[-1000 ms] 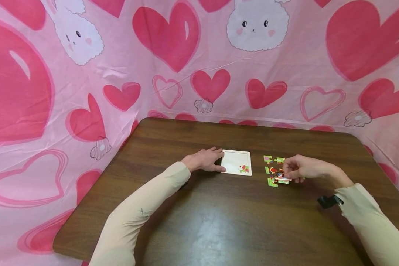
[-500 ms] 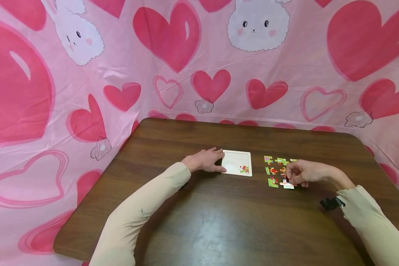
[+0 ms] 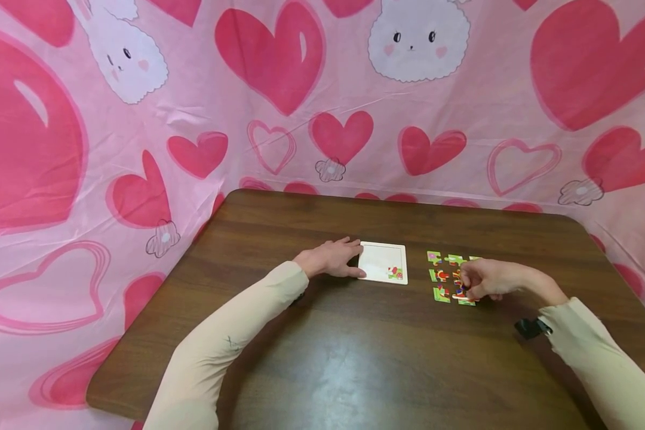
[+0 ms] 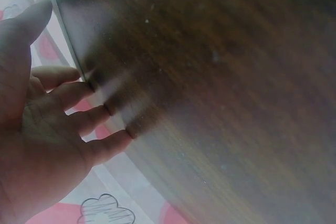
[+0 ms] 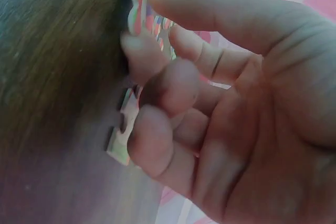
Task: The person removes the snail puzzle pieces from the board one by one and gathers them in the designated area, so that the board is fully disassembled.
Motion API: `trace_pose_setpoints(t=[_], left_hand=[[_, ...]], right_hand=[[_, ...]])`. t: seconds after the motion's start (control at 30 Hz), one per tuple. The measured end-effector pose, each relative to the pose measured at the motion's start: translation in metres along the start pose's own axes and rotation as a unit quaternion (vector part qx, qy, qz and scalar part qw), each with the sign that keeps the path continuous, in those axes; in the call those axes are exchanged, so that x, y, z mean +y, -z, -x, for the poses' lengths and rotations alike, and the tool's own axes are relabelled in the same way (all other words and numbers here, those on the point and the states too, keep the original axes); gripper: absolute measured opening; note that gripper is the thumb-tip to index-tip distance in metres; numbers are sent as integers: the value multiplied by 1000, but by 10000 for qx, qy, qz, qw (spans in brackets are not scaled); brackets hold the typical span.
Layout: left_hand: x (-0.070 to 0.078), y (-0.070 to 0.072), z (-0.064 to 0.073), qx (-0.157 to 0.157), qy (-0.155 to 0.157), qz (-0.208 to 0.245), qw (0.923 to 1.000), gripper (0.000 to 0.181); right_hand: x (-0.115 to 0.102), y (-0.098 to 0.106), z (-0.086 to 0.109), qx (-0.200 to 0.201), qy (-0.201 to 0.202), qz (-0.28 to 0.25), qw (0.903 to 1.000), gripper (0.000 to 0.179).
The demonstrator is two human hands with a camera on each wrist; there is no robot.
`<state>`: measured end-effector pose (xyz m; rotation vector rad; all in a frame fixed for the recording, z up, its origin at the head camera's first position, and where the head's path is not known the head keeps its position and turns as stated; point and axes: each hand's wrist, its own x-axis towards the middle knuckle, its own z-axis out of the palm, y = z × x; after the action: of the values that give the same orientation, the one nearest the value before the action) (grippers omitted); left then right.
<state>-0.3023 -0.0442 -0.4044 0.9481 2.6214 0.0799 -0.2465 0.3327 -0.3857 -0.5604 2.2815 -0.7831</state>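
Note:
In the head view, a small white square puzzle board point(image 3: 373, 258) with a raised rim lies on the table, one printed puzzle piece point(image 3: 395, 273) in its near right corner. My left hand point(image 3: 333, 258) rests at the board's left edge, fingers extended and thumb at the near corner. To the right, several colourful jigsaw pieces point(image 3: 434, 258) lie in loose rows. Over these my right hand point(image 3: 491, 279) is bent, its thumb and index finger pinching a puzzle piece point(image 5: 137, 3) in the near row; the fingers partly cover it. Another piece point(image 5: 122, 135) lies under the curled fingers.
The brown wooden table point(image 3: 322, 358) has rounded corners. A pink cloth point(image 3: 279, 143) with hearts and rabbits hangs behind it and along its sides. A black strap piece point(image 3: 532, 328) sits by the right cuff.
My right hand has shifted slightly right and lower over the near row of pieces. A piece that caught bright glare half a second ago now shows its colours. The left hand stays put.

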Motion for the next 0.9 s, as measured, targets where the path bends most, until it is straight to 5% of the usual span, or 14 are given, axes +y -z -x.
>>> trace_pose_setpoints(t=[0.3, 0.5, 0.9], left_hand=[[1, 1, 0, -53, 14, 44, 10000, 76], [1, 2, 1, -14, -1, -11, 10000, 76], [2, -1, 0, 29, 17, -26, 10000, 74]], right_hand=[[-20, -9, -1, 479, -415, 1326, 9891, 24], [-32, -13, -2, 782, 146, 2067, 9752, 20], [-54, -20, -27, 1576, 712, 1904, 9664, 10]])
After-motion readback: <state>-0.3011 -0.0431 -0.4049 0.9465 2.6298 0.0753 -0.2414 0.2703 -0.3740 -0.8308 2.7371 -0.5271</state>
